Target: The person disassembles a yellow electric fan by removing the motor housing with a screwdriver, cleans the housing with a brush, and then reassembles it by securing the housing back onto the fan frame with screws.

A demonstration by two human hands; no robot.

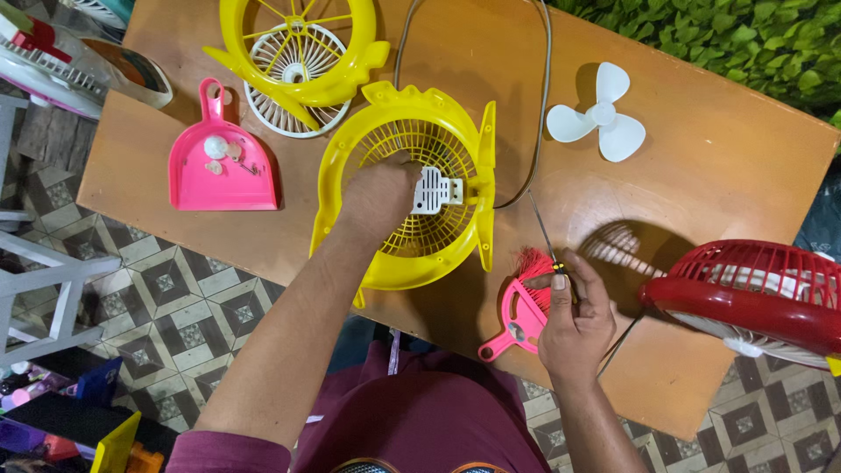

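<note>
My left hand (378,197) reaches down into the yellow fan housing (412,197), fingers curled inside the grille beside the white motor block (434,190); whether they grip anything I cannot tell, but the hand appears to steady the housing against the table (718,175). The housing lies open side up, near the middle of the table's front edge. My right hand (574,324) is closed around a screwdriver (545,235), shaft pointing toward the housing, probably ready for its screws. Just left of that hand, at the front edge, lies a pink brush (519,317). A pink dustpan (221,162) near the left edge holds small loose parts, likely to keep them together. The white blade (600,118) lies well apart, toward the back right.
</note>
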